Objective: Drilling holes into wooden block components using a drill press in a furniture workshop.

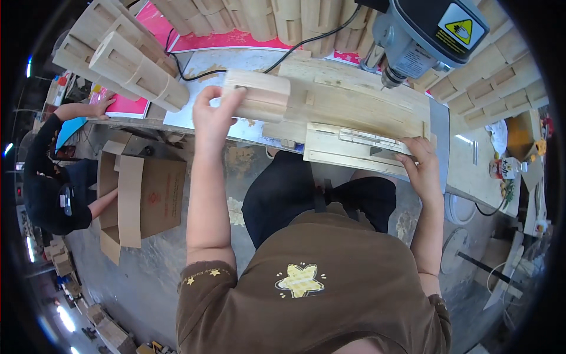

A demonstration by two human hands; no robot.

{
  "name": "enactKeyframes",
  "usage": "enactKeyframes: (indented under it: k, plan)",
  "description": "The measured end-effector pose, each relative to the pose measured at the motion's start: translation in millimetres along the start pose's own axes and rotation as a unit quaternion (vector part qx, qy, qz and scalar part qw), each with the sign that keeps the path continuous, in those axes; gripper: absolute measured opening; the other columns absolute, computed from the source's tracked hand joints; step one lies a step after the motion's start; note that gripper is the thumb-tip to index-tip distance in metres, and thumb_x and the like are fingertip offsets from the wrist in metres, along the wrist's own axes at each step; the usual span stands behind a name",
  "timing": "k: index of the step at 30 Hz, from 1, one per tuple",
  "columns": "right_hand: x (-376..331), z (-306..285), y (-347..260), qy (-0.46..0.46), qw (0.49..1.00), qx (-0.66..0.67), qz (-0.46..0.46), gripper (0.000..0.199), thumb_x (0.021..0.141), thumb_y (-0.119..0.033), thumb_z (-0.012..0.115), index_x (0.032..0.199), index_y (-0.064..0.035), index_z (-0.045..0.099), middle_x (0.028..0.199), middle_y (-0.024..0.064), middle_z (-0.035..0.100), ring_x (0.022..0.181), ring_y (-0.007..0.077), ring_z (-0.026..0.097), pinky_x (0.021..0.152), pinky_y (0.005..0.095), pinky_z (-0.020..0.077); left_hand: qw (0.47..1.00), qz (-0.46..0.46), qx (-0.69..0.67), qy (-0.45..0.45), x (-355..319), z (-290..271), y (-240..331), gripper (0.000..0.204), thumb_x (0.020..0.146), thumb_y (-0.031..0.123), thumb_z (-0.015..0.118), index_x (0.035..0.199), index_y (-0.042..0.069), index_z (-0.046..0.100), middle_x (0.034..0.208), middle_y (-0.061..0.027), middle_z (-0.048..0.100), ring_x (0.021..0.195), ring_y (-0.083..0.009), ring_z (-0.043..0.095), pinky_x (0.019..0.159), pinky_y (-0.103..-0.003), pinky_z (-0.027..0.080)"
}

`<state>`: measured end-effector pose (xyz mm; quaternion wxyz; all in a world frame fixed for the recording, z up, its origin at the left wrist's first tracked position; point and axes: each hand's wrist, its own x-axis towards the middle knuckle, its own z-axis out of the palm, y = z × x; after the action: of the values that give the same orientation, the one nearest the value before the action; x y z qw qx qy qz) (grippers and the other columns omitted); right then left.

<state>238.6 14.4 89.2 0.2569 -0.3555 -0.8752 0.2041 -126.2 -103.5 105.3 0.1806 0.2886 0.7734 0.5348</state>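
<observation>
As far as I can judge, the step in hand is the handling of one wooden block beside the fixture under the drill.

Item, left hand [215, 115]: closed in a pinch, thumb on top, holding the left end of a pale wooden block [262, 97] with rounded sides, over the left part of a wooden base board [354, 94] on the surface [197, 62].

Item, right hand [420, 159]: fingers part-curled at the right end of a narrow wooden fixture board [342, 151] along the near edge, beside its slotted metal strip [370, 138]; whether I grip or merely rest there, I cannot tell.

Item, bench drill [413, 47]: chuck well apart from the block.

Next move, by my judgement: calls for a steady left pinch, the fixture board kept from sliding, and fingers clear of the chuck.

Containers: one cardboard box [159, 189], flaps open, at left beyond the surface; a co-worker's forearm [101, 205] reaches into it, contents hidden. One clear plastic jar [510, 168] with a coloured label, at far right, contents too small to tell.

Stock: slotted wooden cylinders [138, 71], standing in groups at left; more along the back and right.
</observation>
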Motion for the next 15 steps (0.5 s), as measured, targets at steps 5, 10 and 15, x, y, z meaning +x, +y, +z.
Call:
enactKeyframes:
  k: [5,10,15]
  plan:
    - [4,-9,-5,0.01,1.0,-0.023,-0.019,0.028,0.069,-0.002,0.068,0.097,-0.0016,0.062,0.086,0.013,0.06,0.084,0.0327,0.054,0.075,0.0387,0.0432,0.994,-0.061,-0.038,-0.078,-20,3,30,0.037,0.081,0.037,0.059,0.09,0.001,0.058,0.069,-0.0076,0.058,0.049,-0.0136,0.056,0.042,-0.024,0.043]
    - [14,-7,13,0.011,0.999,-0.005,-0.032,0.027,0.07,-0.002,0.068,0.096,-0.0021,0.062,0.087,0.0123,0.06,0.085,0.0318,0.054,0.076,0.038,0.0431,0.989,-0.03,0.028,-0.146,-39,41,13,0.046,0.085,0.037,0.052,0.097,-0.008,0.056,0.07,-0.0134,0.057,0.045,-0.0165,0.056,0.038,-0.027,0.043]
    - [17,-9,26,-0.014,0.999,0.036,-0.025,0.026,0.07,-0.003,0.068,0.096,-0.0022,0.063,0.087,0.0114,0.061,0.087,0.031,0.055,0.076,0.0371,0.0432,0.965,-0.083,0.037,-0.247,-51,62,14,0.05,0.086,0.04,0.051,0.101,-0.008,0.054,0.07,-0.0143,0.058,0.045,-0.0174,0.056,0.039,-0.027,0.045]
